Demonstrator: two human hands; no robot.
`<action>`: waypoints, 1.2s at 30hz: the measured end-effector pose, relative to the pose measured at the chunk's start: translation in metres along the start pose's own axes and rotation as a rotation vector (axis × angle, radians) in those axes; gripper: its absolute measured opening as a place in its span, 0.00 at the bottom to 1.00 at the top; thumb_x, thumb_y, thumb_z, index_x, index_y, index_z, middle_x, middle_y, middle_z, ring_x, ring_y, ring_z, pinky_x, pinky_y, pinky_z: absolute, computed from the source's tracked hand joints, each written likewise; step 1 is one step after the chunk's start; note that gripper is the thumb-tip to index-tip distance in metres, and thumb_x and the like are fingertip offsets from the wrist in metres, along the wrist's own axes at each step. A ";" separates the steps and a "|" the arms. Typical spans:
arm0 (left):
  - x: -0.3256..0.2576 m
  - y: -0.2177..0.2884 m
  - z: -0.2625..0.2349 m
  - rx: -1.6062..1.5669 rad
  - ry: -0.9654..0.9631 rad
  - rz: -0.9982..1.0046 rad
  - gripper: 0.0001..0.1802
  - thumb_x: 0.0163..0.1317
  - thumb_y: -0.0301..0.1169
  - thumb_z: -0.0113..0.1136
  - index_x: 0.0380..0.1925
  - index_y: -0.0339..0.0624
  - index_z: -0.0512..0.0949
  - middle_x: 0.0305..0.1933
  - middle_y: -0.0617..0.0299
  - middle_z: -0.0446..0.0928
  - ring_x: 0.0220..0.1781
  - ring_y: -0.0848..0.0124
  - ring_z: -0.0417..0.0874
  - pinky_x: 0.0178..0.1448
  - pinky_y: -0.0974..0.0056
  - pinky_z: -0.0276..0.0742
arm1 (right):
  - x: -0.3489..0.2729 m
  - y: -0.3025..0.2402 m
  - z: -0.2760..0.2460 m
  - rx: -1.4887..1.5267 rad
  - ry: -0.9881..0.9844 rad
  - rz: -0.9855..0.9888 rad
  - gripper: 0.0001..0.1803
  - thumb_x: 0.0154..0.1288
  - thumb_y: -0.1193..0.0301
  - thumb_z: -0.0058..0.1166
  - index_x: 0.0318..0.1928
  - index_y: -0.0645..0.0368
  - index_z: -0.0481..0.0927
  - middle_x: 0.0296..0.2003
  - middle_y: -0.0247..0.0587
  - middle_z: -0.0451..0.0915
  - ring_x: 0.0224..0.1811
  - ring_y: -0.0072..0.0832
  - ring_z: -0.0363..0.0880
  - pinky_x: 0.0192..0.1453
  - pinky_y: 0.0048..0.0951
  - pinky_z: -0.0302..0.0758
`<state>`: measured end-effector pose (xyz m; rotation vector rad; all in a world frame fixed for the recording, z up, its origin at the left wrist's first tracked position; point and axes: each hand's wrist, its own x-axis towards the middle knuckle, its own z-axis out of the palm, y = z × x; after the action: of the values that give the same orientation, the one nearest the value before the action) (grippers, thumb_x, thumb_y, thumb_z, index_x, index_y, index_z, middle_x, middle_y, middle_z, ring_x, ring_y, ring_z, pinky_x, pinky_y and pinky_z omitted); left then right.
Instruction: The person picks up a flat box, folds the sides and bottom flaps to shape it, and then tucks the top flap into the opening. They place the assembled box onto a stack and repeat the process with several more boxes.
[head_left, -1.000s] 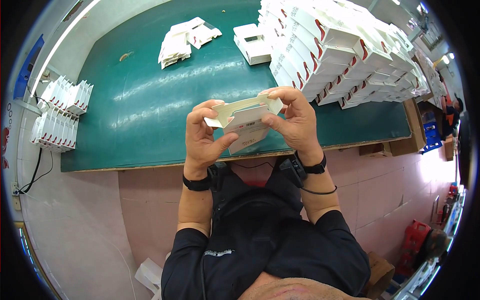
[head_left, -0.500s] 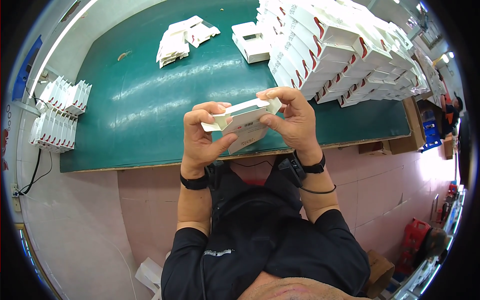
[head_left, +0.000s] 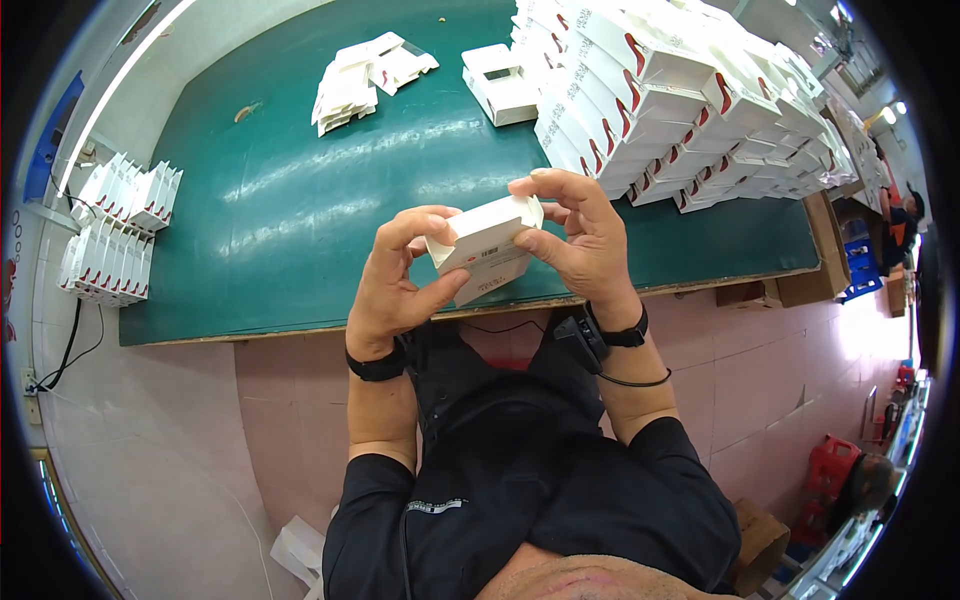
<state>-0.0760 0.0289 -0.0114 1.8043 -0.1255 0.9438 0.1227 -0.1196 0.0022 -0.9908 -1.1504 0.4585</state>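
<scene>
A small white carton [head_left: 490,262] is held between both hands above the near edge of the green table. Its top end is folded over, and the printed side faces me. My left hand [head_left: 400,275] grips the left edge, thumb on the near face and index finger at the top left corner. On the opposite side, my right hand [head_left: 582,235] pinches the top right corner between thumb and fingers. The fingers behind the carton are partly hidden.
Flattened white cartons [head_left: 345,90] lie on the green table [head_left: 300,240] at the far middle. One windowed white box [head_left: 505,98] sits beside a tall stack of white boxes [head_left: 640,110] at right. More cartons [head_left: 115,245] stand in rows at the far left.
The carton's top and side flaps stood open before; now the top is folded down over the opening. My left hand has shifted slightly, and both hands still hold the carton.
</scene>
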 end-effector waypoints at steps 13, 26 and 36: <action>0.010 0.017 -0.005 0.163 -0.066 0.008 0.31 0.55 0.16 0.74 0.60 0.46 0.81 0.58 0.52 0.80 0.63 0.53 0.83 0.62 0.54 0.82 | -0.002 0.002 -0.003 -0.182 -0.070 -0.160 0.17 0.70 0.73 0.70 0.55 0.60 0.80 0.61 0.53 0.82 0.63 0.36 0.82 0.64 0.38 0.82; 0.015 0.020 -0.003 0.205 -0.094 0.011 0.26 0.56 0.19 0.73 0.57 0.46 0.85 0.54 0.54 0.78 0.61 0.55 0.81 0.63 0.54 0.80 | 0.002 -0.012 -0.002 -0.383 -0.133 -0.173 0.11 0.77 0.66 0.64 0.50 0.60 0.87 0.60 0.49 0.83 0.59 0.38 0.84 0.62 0.36 0.81; 0.018 0.023 0.003 0.346 -0.042 -0.063 0.19 0.58 0.26 0.78 0.50 0.39 0.88 0.57 0.53 0.78 0.60 0.57 0.82 0.62 0.56 0.80 | -0.001 -0.007 -0.002 -0.366 -0.082 -0.156 0.09 0.77 0.69 0.63 0.48 0.62 0.86 0.59 0.48 0.84 0.58 0.38 0.85 0.60 0.36 0.82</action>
<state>-0.0737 0.0220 0.0172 2.1328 0.0740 0.9247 0.1235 -0.1248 0.0075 -1.1932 -1.4061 0.1659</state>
